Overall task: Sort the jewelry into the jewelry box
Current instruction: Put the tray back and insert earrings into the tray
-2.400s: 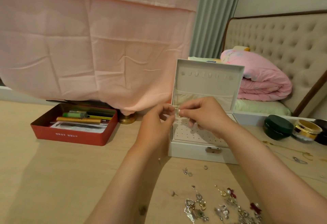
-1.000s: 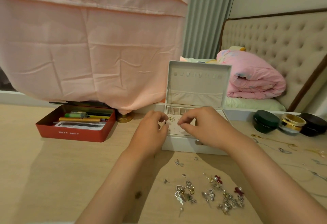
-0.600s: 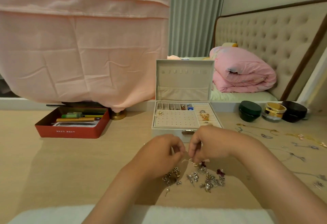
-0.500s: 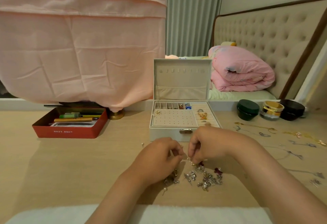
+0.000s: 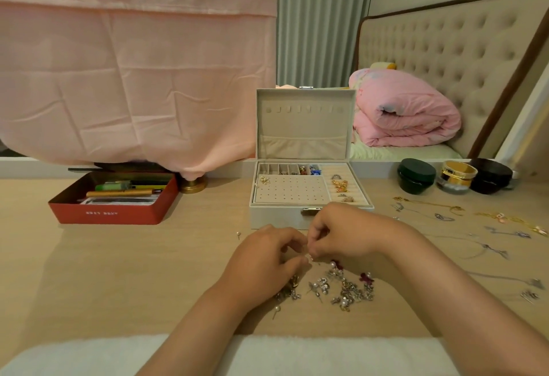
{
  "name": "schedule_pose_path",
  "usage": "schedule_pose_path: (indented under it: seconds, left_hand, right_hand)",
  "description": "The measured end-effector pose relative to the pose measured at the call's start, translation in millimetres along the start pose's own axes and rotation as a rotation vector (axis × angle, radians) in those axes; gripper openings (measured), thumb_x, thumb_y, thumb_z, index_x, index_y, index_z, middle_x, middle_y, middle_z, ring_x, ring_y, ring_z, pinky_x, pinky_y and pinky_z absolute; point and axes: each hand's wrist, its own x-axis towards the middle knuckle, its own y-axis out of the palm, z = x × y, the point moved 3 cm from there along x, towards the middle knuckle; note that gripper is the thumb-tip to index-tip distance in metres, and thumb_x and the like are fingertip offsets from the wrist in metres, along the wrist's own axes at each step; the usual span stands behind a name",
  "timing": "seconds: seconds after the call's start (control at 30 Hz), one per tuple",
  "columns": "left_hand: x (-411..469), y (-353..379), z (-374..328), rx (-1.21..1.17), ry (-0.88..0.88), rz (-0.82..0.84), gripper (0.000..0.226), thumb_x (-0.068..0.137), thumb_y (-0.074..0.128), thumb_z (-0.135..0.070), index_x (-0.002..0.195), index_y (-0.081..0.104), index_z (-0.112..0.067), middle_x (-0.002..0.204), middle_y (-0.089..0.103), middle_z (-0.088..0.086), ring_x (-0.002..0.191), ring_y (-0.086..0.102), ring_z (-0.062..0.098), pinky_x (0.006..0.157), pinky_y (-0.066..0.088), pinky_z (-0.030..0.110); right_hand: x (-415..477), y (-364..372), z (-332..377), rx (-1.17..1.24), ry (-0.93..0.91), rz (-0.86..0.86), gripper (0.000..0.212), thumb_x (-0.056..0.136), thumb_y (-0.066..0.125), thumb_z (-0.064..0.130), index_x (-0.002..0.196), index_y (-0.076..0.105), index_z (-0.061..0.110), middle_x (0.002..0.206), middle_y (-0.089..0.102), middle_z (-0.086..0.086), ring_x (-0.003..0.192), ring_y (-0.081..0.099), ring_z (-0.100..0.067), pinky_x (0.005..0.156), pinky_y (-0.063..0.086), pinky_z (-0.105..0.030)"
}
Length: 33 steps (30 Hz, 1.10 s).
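A white jewelry box [image 5: 279, 218] stands open on the wooden table, lid upright, with rings and a gold stud in its tray. In front of it lies a heap of small earrings [image 5: 344, 288]. My left hand [image 5: 264, 265] and my right hand [image 5: 341, 234] meet just above the heap, fingers curled, both pinching one tiny earring [image 5: 309, 257] between their fingertips. A single pearl stud [image 5: 238, 234] lies apart to the left. Several thin necklaces [image 5: 427, 207] are spread on the table at the right.
A red tin [image 5: 113, 212] with pens sits at the left. Three round jars [image 5: 416, 176] stand at the back right. Pink cloth [image 5: 133, 78] hangs behind the table, a brass base [image 5: 193, 187] beneath it. A white towel [image 5: 89, 355] lies along the near edge.
My hands have come back from the box's stud panel, where a gold stud now sits, down to the earring heap. They now pinch another small earring together.
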Motion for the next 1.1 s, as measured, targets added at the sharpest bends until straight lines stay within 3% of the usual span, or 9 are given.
schedule_pose_path:
  seconds: [0.1,0.2,0.3,0.4,0.53,0.63,0.77,0.9,1.1]
  left_hand:
    - [0.0,-2.0,2.9,-0.158,-0.075,-0.072,0.021,0.081,0.078,-0.036,0.099,0.068,-0.037,0.084,0.070,-0.024,0.083,0.063,-0.002,0.076,0.054,0.029]
    - [-0.3,-6.7,9.9,-0.300,-0.139,-0.181,0.017,0.078,0.082,-0.027,0.090,0.071,-0.033,0.080,0.071,-0.021,0.073,0.065,0.001,0.071,0.053,0.022]
    - [0.3,-11.0,14.4,-0.411,-0.167,-0.251,0.014,0.082,0.079,-0.024,0.093,0.074,-0.033,0.080,0.071,-0.018,0.068,0.061,0.001,0.067,0.048,0.017]
    - [2.2,-12.5,16.2,-0.498,-0.158,-0.261,0.014,0.088,0.074,-0.022,0.098,0.077,-0.031,0.085,0.074,-0.015,0.069,0.061,0.003,0.069,0.051,0.020]
    - [3.5,-16.1,17.5,-0.569,-0.168,-0.325,0.012,0.087,0.074,-0.018,0.095,0.078,-0.026,0.086,0.075,-0.008,0.068,0.060,0.001,0.069,0.047,0.014]
    - [2.1,-18.3,16.6,-0.549,-0.177,-0.389,0.008,0.083,0.078,-0.019,0.087,0.076,-0.025,0.079,0.073,-0.003,0.060,0.054,-0.002,0.061,0.042,0.009]
    - [3.1,-16.7,19.0,-0.535,-0.169,-0.361,0.011,0.081,0.080,-0.017,0.089,0.074,-0.022,0.081,0.071,-0.003,0.064,0.055,-0.002,0.061,0.042,0.009]
    - [6.1,-13.8,20.6,-0.668,-0.176,-0.326,0.017,0.093,0.066,-0.011,0.101,0.071,-0.025,0.088,0.072,0.002,0.074,0.066,0.019,0.063,0.046,0.019]
    - [5.2,-18.5,17.3,-0.717,-0.184,-0.293,0.008,0.092,0.066,-0.006,0.093,0.074,-0.008,0.073,0.070,-0.008,0.064,0.060,0.002,0.057,0.044,0.013]
  right_hand:
    - [0.7,1.3,0.2,0.214,-0.002,-0.028,0.003,0.086,0.078,0.019,0.085,0.080,0.019,0.073,0.073,-0.011,0.057,0.061,-0.013,0.055,0.051,-0.025]
    - [0.0,6.6,3.7,0.530,0.028,-0.077,0.007,0.089,0.076,0.011,0.095,0.076,0.009,0.071,0.071,-0.014,0.052,0.059,-0.017,0.046,0.049,-0.023]
    - [3.3,11.7,8.3,0.769,0.025,-0.118,0.016,0.089,0.073,0.006,0.105,0.071,0.007,0.090,0.073,-0.023,0.056,0.060,-0.015,0.043,0.050,-0.023]
    - [9.6,16.1,9.4,0.909,0.041,-0.178,0.025,0.088,0.075,0.009,0.112,0.068,0.010,0.103,0.072,-0.028,0.054,0.056,-0.015,0.041,0.046,-0.023]
    - [15.1,23.1,12.7,1.058,0.109,-0.223,0.030,0.086,0.078,0.016,0.114,0.067,0.010,0.089,0.077,-0.013,0.050,0.054,-0.011,0.039,0.044,-0.019]
    - [15.5,26.8,16.7,1.107,0.097,-0.192,0.028,0.086,0.077,0.015,0.112,0.069,0.007,0.089,0.076,-0.010,0.053,0.058,-0.010,0.041,0.048,-0.019]
    - [14.3,24.7,15.2,1.087,0.095,-0.194,0.023,0.084,0.077,0.007,0.106,0.072,0.003,0.077,0.073,-0.009,0.053,0.059,-0.010,0.043,0.049,-0.019]
    - [12.7,20.0,13.7,1.045,0.030,-0.196,0.017,0.088,0.073,0.007,0.105,0.072,0.002,0.074,0.071,-0.004,0.049,0.056,-0.009,0.041,0.049,-0.020]
    - [12.4,19.8,15.2,1.024,-0.021,-0.226,0.022,0.091,0.072,0.012,0.109,0.070,0.000,0.083,0.072,-0.010,0.049,0.056,-0.012,0.039,0.049,-0.022]
